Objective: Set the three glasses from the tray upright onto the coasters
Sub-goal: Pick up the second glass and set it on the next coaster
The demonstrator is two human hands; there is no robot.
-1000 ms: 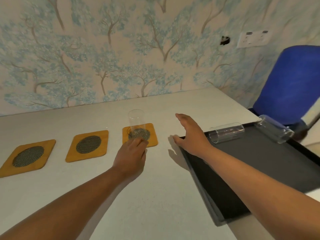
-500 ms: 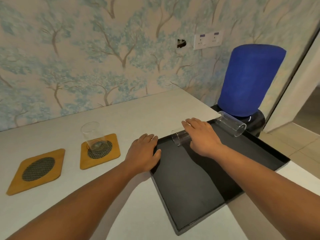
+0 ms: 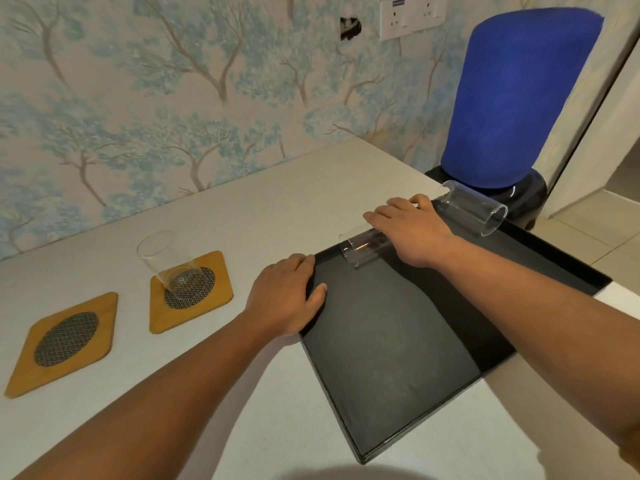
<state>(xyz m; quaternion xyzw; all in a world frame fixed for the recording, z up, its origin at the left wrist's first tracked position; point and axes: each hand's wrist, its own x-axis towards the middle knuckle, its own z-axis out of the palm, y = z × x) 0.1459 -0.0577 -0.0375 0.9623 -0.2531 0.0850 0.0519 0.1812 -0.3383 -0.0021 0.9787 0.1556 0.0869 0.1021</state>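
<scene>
One clear glass [image 3: 169, 263] stands upright on a wooden coaster [image 3: 192, 292] with a mesh centre. A second coaster [image 3: 65, 341] lies bare to its left. On the black tray [image 3: 388, 375] a glass [image 3: 358, 247] lies on its side at the far left corner; my right hand [image 3: 412, 230] is laid over it with the fingers curled around it. Another glass [image 3: 472, 211] lies on its side at the tray's far edge. My left hand [image 3: 289, 297] rests flat on the tray's left rim, holding nothing.
The white table [image 3: 242, 216] ends at a wallpapered wall behind. A blue chair [image 3: 519, 98] stands past the table's far right corner. The tray's right side overhangs the table's right edge.
My left hand left the glass on the coaster and moved right onto the tray's rim. My right hand reached onto the tray and closed over the lying glass. The view swung right.
</scene>
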